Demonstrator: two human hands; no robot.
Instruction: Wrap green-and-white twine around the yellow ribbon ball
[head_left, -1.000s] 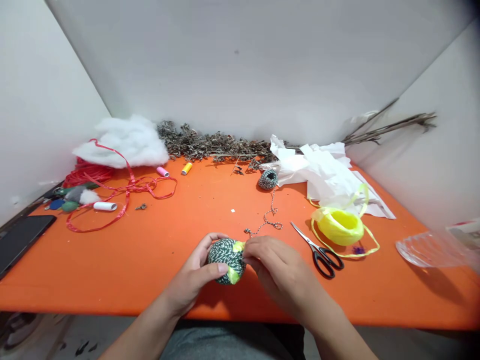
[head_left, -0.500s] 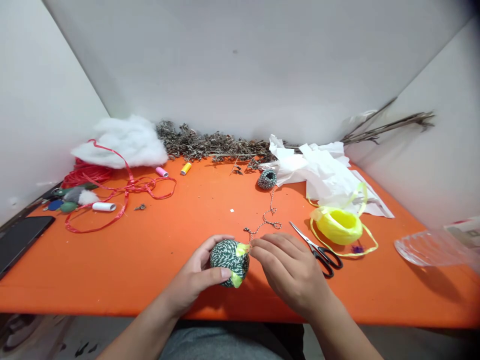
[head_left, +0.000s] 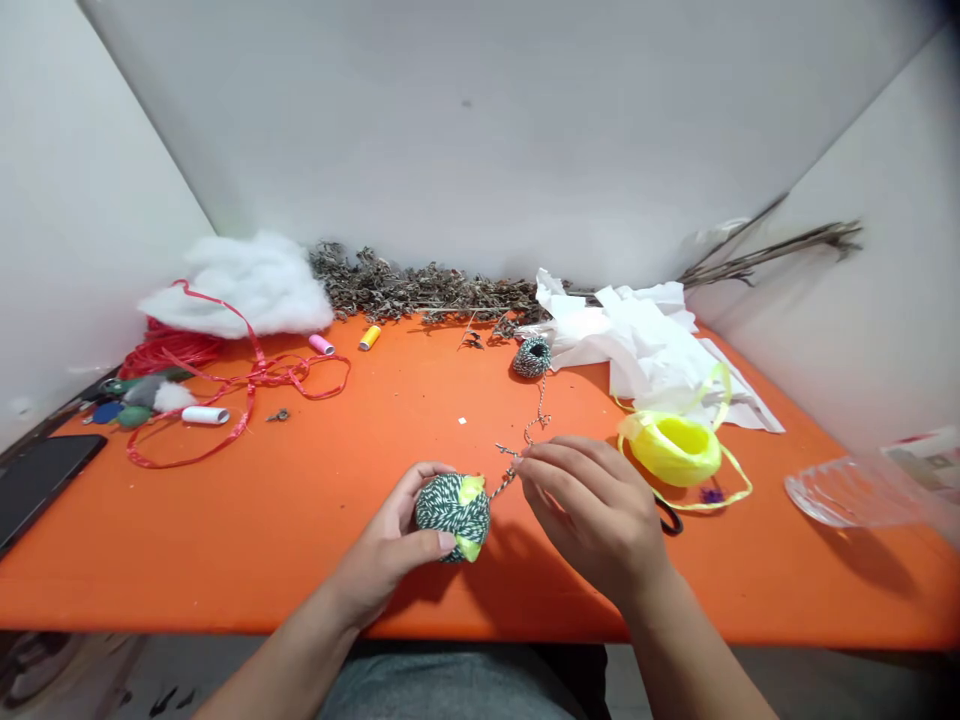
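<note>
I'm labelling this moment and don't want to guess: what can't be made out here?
All in the head view:
Left hand: the yarn ball hides some of its fingers.
Yarn strand: the right hand covers the exact pinch point.
Black loop handle: the right hand hides the rest.
Black flat slab: cut off by the left edge.
Clear plastic container: blurred, cut off by the right edge.
White scrap: too small to identify.

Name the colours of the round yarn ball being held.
Round yarn ball: flecked dark green and white, with yellow patches; head view.
</note>
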